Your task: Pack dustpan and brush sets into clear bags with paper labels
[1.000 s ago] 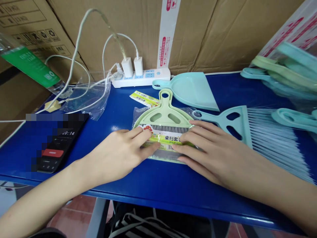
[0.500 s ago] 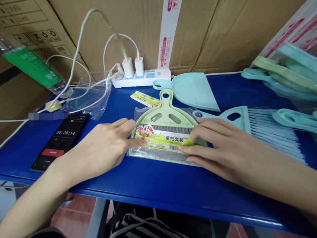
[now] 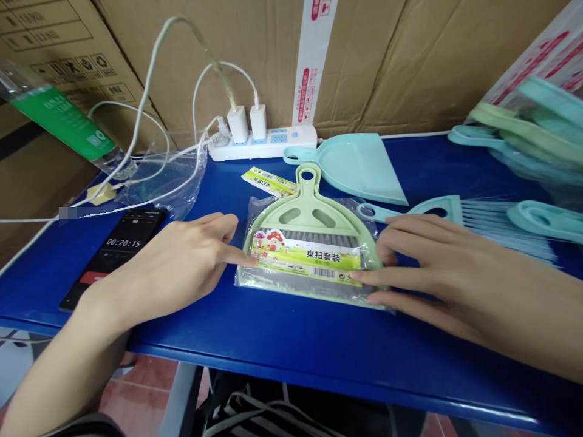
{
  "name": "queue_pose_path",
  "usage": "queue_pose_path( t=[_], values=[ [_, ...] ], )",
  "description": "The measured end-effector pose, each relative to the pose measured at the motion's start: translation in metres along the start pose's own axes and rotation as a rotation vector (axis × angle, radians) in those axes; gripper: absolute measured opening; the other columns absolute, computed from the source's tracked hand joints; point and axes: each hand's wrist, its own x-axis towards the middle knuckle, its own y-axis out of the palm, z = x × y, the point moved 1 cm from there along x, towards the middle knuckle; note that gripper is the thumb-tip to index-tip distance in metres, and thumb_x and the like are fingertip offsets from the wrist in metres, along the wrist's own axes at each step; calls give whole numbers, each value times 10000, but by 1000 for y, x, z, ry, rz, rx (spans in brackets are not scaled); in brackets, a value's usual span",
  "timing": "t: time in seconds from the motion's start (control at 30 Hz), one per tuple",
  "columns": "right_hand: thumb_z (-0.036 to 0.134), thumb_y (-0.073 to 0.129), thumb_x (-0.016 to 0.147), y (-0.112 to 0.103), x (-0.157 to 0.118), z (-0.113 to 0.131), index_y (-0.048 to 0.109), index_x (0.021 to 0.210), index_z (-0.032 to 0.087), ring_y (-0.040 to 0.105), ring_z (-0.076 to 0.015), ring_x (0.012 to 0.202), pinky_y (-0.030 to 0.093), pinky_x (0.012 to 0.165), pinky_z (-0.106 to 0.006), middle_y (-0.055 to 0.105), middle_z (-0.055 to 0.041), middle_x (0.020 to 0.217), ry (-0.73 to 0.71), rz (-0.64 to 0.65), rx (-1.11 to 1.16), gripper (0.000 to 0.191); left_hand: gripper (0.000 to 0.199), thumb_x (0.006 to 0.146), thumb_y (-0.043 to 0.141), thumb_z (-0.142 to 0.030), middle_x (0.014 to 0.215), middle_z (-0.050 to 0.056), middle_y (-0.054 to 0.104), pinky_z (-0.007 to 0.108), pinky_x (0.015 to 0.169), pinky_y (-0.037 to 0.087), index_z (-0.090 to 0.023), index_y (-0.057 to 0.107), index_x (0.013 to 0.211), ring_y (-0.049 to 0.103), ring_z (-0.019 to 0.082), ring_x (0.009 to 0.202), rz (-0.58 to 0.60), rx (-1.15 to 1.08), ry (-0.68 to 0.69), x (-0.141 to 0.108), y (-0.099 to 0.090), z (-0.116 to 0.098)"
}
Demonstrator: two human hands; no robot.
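Observation:
A light green dustpan (image 3: 371, 243) and its matching brush (image 3: 306, 213) with grey bristles lie nested in a clear plastic bag (image 3: 243, 280) on the table, handles pointing away from me. Across the bristles runs a yellow-green printed label card (image 3: 298, 258) with mushroom pictures. My left hand (image 3: 195, 261) is beside the bag's left edge; one extended digit touches the card's left end, and the others are bent and apart from it. My right hand (image 3: 423, 267) has its fingers spread, with fingertips resting on the bag's right side and the card's right end. Neither hand grips anything.
A second label card (image 3: 268, 181), a light blue dustpan (image 3: 357, 164) and blue brush (image 3: 439, 209) lie behind. Wrapped sets (image 3: 537, 136) are piled at right. A phone (image 3: 113, 255), power strip (image 3: 291, 136), cables and a tilted bottle (image 3: 64, 124) occupy the left and back.
My right hand has slid outward to the right, uncovering the card's right end. My left hand has drawn slightly left, its curled fingers off the bag. The package stays nearly in place.

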Motion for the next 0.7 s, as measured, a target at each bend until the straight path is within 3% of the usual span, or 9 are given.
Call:
queue_pose_path(
  t=[0.13,0.33,0.47,0.7],
  values=[
    [323,390,1024,-2,-2,-1,725,815,264,568,-197,718,449,634,-343,561,-34,720,8,8,8,400,515,895,337,-57,738,21,490,230,499,347,-322,766,1000,495,143,626,-32,-16,-8,-2,1,2],
    [320,388,1031,-3,-6,-2,741,812,266,576,-175,689,472,623,-336,575,-26,693,-4,-2,-19,420,517,841,358,-47,728,25,505,230,520,371,-314,777,986,516,142,639,51,-58,-56,1,-4,1],
    [330,390,1035,-5,-4,-4,738,789,262,590,-171,694,481,637,-339,599,-24,687,1,-5,-16,431,520,835,348,-59,768,28,545,233,538,372,-315,784,955,522,134,643,46,-77,-77,1,-4,2],
    [349,360,1039,-2,0,-2,654,702,240,592,-180,630,464,608,-352,600,-14,636,56,9,56,460,505,820,343,-52,755,12,541,220,526,348,-296,780,891,508,113,594,25,-124,-93,4,-2,3]
  ],
)
